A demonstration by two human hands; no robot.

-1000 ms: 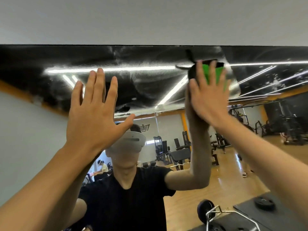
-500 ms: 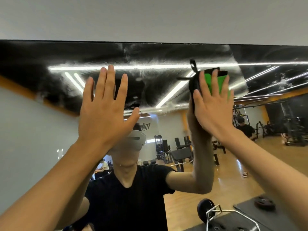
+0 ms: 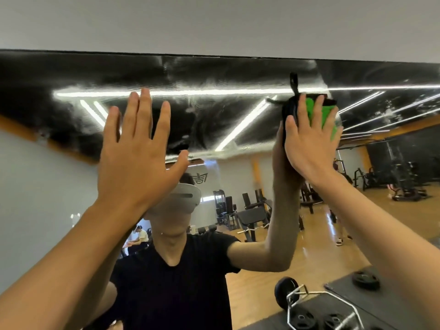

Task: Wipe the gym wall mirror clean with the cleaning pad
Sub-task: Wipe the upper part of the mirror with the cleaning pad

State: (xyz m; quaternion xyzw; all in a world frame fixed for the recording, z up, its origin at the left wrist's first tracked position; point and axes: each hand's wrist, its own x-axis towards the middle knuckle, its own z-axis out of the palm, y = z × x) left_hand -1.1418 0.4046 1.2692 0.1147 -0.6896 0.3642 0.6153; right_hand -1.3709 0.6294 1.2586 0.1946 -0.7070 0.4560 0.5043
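The cleaning pad (image 3: 327, 113) is a soft, bright green cushion edged in black, with a thin black loop or strap sticking up from its upper left corner. It sits in the upper right of the frame, flat against the glass of the mirror (image 3: 214, 120). The right hand (image 3: 309, 144) covers most of it: straight, slightly spread fingers lie over the green face with the palm below, so the pad shows only between and above the fingers. The hand presses it to the glass and does not curl round it.

The mirror is a wide, smooth pane whose dark top edge runs across the upper frame under a plain pale wall (image 3: 214, 22). Its upper band looks smeared and streaky, with cloudy swirls over the reflected black ceiling and long white strip lights.

The left hand (image 3: 135, 158) is left of centre, raised with fingers straight and fanned apart and the thumb out to the right; it holds nothing, and whether the palm touches the glass cannot be told.

Lower in the reflection are the person in a black V-neck shirt, a glossy wooden floor, black benches and machines, and at the lower right a metal bar (image 3: 309, 298) with round black weight plates (image 3: 365, 279) on a dark mat.
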